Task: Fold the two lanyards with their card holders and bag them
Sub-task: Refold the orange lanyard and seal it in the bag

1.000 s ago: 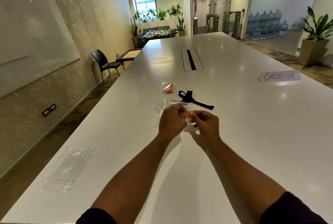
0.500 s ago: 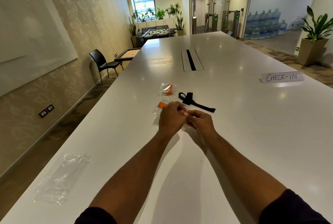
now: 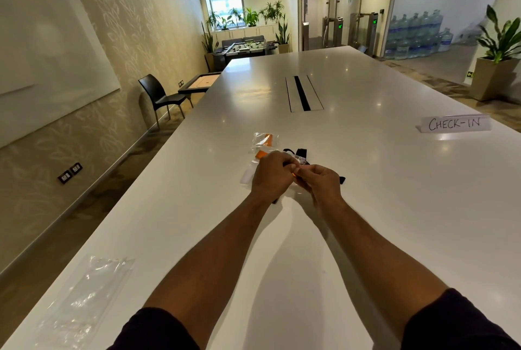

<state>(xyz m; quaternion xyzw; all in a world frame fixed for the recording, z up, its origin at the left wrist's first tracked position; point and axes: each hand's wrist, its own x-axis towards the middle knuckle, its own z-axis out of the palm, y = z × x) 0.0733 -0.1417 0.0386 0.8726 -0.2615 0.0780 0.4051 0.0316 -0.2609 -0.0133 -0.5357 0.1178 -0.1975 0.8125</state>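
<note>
On the white table (image 3: 366, 180), both my hands, left hand (image 3: 272, 175) and right hand (image 3: 320, 185), now pinch the orange lanyard (image 3: 294, 175) between them, shifted from a second ago toward the black lanyard (image 3: 300, 153), folding still underway, bag (image 3: 84, 299) untouched.

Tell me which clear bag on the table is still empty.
The flat bag near the table's left edge, close to the person; it shows no contents. The small bag beyond the hands holds something orange.

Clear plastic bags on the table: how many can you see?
3. One empty bag at the table's near left edge, one holding something orange beyond the hands, and one partly hidden under the left hand. More may be covered.
</note>
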